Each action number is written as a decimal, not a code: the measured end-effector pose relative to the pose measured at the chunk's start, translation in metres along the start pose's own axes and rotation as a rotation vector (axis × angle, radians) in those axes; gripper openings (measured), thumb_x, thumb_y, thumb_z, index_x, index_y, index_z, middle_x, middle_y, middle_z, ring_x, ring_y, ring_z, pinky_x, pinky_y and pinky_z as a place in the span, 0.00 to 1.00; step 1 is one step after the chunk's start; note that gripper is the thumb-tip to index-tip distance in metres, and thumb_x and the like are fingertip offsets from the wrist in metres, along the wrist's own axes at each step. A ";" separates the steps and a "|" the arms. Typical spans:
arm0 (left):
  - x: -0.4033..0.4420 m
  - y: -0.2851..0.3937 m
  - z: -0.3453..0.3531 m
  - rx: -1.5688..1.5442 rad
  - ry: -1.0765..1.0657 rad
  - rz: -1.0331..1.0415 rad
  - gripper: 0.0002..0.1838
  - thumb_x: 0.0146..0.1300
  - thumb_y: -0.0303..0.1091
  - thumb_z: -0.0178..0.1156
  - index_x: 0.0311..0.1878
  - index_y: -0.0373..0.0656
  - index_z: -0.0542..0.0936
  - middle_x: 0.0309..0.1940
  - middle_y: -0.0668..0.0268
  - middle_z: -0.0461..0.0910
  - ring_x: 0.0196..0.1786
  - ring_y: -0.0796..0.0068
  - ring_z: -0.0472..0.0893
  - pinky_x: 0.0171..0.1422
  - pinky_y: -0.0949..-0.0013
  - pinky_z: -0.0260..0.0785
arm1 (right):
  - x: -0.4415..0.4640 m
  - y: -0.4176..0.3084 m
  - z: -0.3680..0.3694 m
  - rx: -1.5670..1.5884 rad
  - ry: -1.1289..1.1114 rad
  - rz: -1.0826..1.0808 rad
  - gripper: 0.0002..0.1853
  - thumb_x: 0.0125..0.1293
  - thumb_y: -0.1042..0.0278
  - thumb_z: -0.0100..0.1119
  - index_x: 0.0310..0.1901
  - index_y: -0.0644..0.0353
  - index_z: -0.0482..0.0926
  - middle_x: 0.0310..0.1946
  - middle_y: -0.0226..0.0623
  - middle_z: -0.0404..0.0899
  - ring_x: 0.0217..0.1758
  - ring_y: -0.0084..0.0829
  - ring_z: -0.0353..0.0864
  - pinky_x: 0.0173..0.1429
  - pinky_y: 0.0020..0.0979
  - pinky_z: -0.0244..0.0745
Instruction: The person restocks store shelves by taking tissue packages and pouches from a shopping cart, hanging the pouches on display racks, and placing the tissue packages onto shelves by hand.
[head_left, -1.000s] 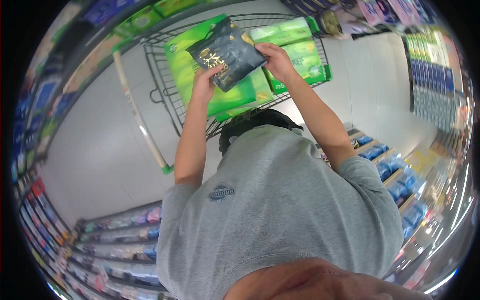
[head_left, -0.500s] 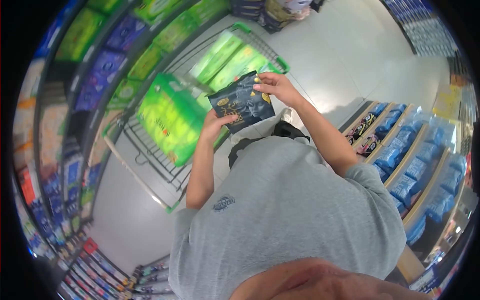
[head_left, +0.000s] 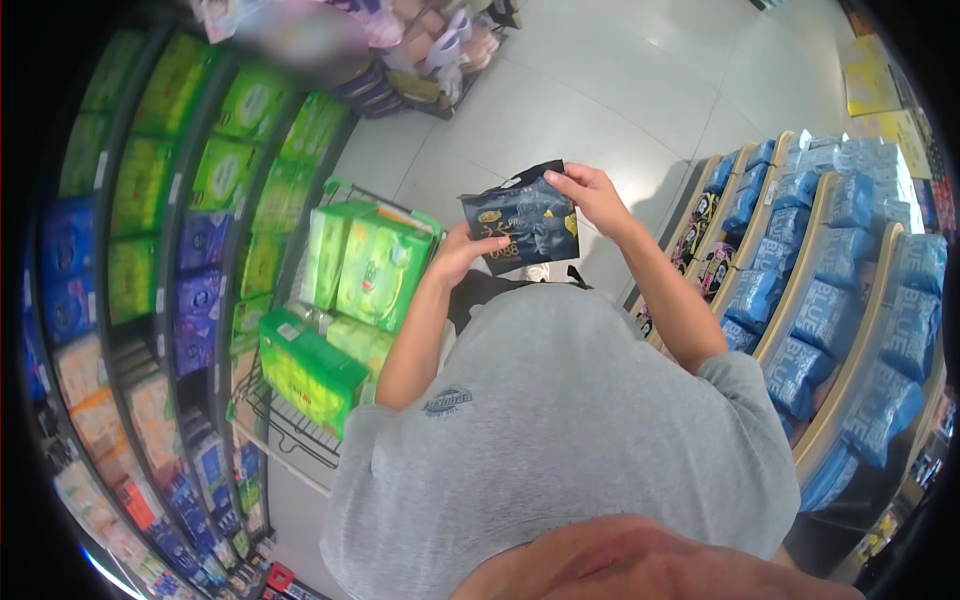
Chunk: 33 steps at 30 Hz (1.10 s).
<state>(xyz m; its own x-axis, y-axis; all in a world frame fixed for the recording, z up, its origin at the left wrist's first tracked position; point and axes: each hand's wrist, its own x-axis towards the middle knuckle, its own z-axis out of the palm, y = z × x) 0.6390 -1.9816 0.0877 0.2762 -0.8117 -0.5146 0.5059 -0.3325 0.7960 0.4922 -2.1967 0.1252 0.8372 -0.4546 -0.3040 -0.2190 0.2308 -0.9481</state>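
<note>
Black pouch, gold print, slightly tilted, held between both hands

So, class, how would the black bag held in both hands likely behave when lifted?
The black bag is probably floppy, given its uneven upper edge. It looks fairly light, since the left hand and right hand hold it near its edges. Its flat shape makes rolling unlikely.

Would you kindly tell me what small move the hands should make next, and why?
Probably ease the dark packet rightward, toward the blue packs, with both hands. The left hand and right hand hold it at opposite sides, and it has gone from above the cart to beside it, with the packs on the right now in fuller view.
</note>
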 end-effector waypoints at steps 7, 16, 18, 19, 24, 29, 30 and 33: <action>0.103 0.057 0.046 0.009 -0.073 0.066 0.27 0.60 0.34 0.67 0.60 0.35 0.72 0.53 0.61 0.78 0.54 0.72 0.77 0.61 0.66 0.67 | 0.012 0.003 -0.070 0.169 0.250 -0.039 0.16 0.69 0.58 0.61 0.28 0.60 0.79 0.23 0.17 0.71 0.28 0.11 0.64 0.31 0.19 0.59; 0.288 0.149 0.113 -0.097 -0.188 0.082 0.17 0.62 0.36 0.67 0.50 0.36 0.80 0.42 0.67 0.83 0.45 0.79 0.80 0.53 0.73 0.70 | 0.114 -0.042 -0.198 0.070 0.526 -0.125 0.23 0.69 0.55 0.59 0.19 0.56 0.68 0.19 0.15 0.60 0.24 0.12 0.55 0.27 0.22 0.50; 0.330 0.180 0.124 -0.046 -0.220 0.096 0.16 0.62 0.36 0.67 0.49 0.36 0.81 0.42 0.67 0.83 0.45 0.79 0.80 0.53 0.73 0.69 | 0.139 -0.069 -0.229 0.041 0.532 -0.113 0.21 0.69 0.55 0.59 0.22 0.57 0.72 0.21 0.16 0.64 0.26 0.12 0.58 0.30 0.21 0.54; 0.348 0.194 0.128 0.008 -0.236 0.090 0.16 0.61 0.35 0.67 0.49 0.36 0.81 0.42 0.67 0.83 0.45 0.79 0.80 0.53 0.73 0.69 | 0.151 -0.080 -0.243 0.026 0.532 -0.083 0.19 0.70 0.55 0.59 0.24 0.59 0.75 0.23 0.17 0.68 0.28 0.12 0.61 0.33 0.20 0.57; 0.451 0.240 0.145 0.157 -0.349 0.105 0.16 0.60 0.34 0.67 0.47 0.34 0.82 0.41 0.66 0.84 0.45 0.78 0.80 0.55 0.73 0.68 | 0.216 -0.119 -0.308 -0.003 0.586 -0.112 0.21 0.69 0.56 0.60 0.20 0.56 0.71 0.20 0.16 0.62 0.26 0.12 0.56 0.29 0.22 0.52; 0.505 0.270 0.178 0.147 -0.335 0.120 0.17 0.63 0.36 0.66 0.51 0.36 0.81 0.43 0.66 0.84 0.48 0.78 0.79 0.56 0.72 0.68 | 0.265 -0.123 -0.363 0.007 0.663 -0.150 0.22 0.68 0.58 0.62 0.18 0.56 0.69 0.18 0.15 0.61 0.23 0.11 0.54 0.25 0.23 0.48; 0.518 0.275 0.183 0.149 -0.312 0.106 0.17 0.63 0.36 0.65 0.51 0.35 0.81 0.43 0.66 0.84 0.47 0.78 0.79 0.55 0.72 0.69 | 0.276 -0.121 -0.375 0.100 0.652 -0.130 0.22 0.68 0.58 0.62 0.18 0.55 0.69 0.18 0.15 0.60 0.22 0.11 0.53 0.25 0.23 0.48; 0.567 0.291 0.195 0.122 -0.247 0.066 0.16 0.65 0.37 0.64 0.50 0.36 0.82 0.43 0.67 0.84 0.47 0.79 0.79 0.55 0.73 0.69 | 0.318 -0.115 -0.421 0.198 0.600 -0.055 0.21 0.67 0.58 0.63 0.18 0.54 0.69 0.18 0.15 0.61 0.22 0.11 0.53 0.25 0.22 0.47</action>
<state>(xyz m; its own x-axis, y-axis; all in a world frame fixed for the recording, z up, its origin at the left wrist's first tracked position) 0.7835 -2.6325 0.0901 0.0899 -0.9210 -0.3789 0.3868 -0.3183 0.8655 0.5727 -2.7298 0.0977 0.4051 -0.8605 -0.3090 -0.0388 0.3215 -0.9461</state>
